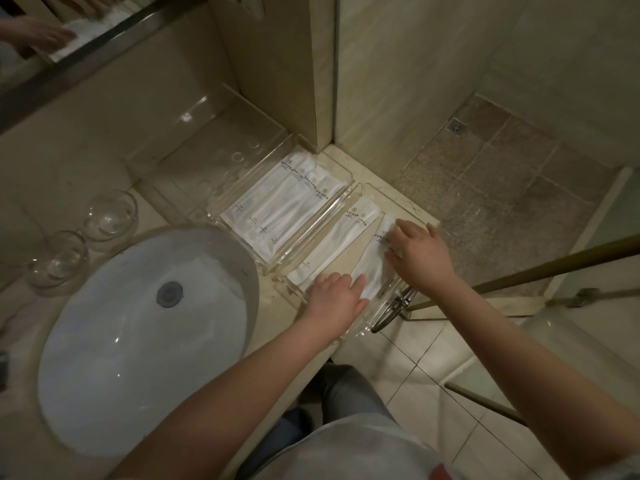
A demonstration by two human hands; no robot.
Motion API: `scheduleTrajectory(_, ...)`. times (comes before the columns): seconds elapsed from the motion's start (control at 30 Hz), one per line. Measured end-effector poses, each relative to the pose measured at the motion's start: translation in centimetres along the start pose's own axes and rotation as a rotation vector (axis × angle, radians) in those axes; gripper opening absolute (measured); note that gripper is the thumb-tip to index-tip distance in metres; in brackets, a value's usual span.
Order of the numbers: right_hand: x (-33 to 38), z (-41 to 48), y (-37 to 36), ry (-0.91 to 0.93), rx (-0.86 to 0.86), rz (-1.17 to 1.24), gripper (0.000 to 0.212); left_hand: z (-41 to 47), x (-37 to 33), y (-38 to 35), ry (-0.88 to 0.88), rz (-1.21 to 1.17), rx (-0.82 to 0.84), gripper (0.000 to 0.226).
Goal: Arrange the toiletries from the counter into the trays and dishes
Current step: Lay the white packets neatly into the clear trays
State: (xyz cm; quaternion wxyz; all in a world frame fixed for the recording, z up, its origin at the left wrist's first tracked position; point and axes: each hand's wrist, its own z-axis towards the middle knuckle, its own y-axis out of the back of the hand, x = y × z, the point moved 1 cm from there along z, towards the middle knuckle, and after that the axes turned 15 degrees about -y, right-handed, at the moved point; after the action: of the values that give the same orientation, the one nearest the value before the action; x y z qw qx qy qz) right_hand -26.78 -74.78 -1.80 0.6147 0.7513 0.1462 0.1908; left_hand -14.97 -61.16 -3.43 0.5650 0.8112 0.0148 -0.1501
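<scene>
Bathroom counter, dim light, beige stone top w/ a white sink (138, 334) at 7 o'clock.

Nearest: both hands work in the near tray (412, 211), a clear one at 3 o'clock from the sink. Left hand (334, 296) lies flat, fingers together, pressing the near end of a white packet (372, 268). Right hand (417, 249) is spread fairly wide, fingertips down on the packet's far half; neither hand grips, both just pin and nudge it.

That packet's long axis runs approx 7 to 1 o'clock, printed end pointing away at 1, slightly skewed vs the second packet (337, 242) just beside it at its left.

Further out at 11 o'clock, the far tray (341, 169) holds a neat row of packets (282, 206), same axis, logos at the far end. Two glass bowls (110, 216) sit at 10 o'clock of the sink, apparently w/o contents.

Risks, as I judge: the tray's near corner seems to sit at the counter edge, so a firm push toward 5 o'clock could tip it off. Slick wrappers may slide over each other and spoil the row.
</scene>
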Motion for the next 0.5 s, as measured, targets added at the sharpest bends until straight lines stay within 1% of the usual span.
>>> scheduleTrajectory(0.07, 0.5, -0.2, -0.4, 0.023, 0.019, 0.014, 0.040, 0.1, -0.3, 0.0, -0.025, 0.012, -0.005, 0.050)
scheduleTrajectory(0.13, 0.8, -0.1, -0.7, 0.023, 0.056, -0.017, 0.044, -0.1, -0.3, 0.1, -0.004, -0.034, -0.064, 0.045)
scheduleTrajectory(0.23, 0.7, 0.4, -0.9, -0.015, 0.110, -0.017, 0.053, -0.3, 0.8, 0.4, 0.169, -0.227, -0.160, 0.032)
scheduleTrajectory(0.3, 0.7, 0.5, -0.7, -0.029, 0.140, 0.047, 0.055, 0.1, 1.4, 0.8, 0.271, -0.403, -0.141, 0.025)
scheduleTrajectory(0.33, 0.6, 0.5, -0.6, -0.018, 0.128, 0.084, 0.054, 0.5, 1.7, 1.1, 0.307, -0.476, -0.108, 0.024)
scheduleTrajectory(0.43, -0.3, -0.4, -0.3, -0.006, 0.000, 0.150, 0.048, 1.9, 2.0, 1.8, 0.381, -0.638, -0.026, 0.018)
scheduleTrajectory(0.5, -0.9, -1.3, -0.4, -0.026, -0.030, 0.189, 0.047, 2.5, 2.1, 1.9, 0.399, -0.669, -0.007, 0.014)
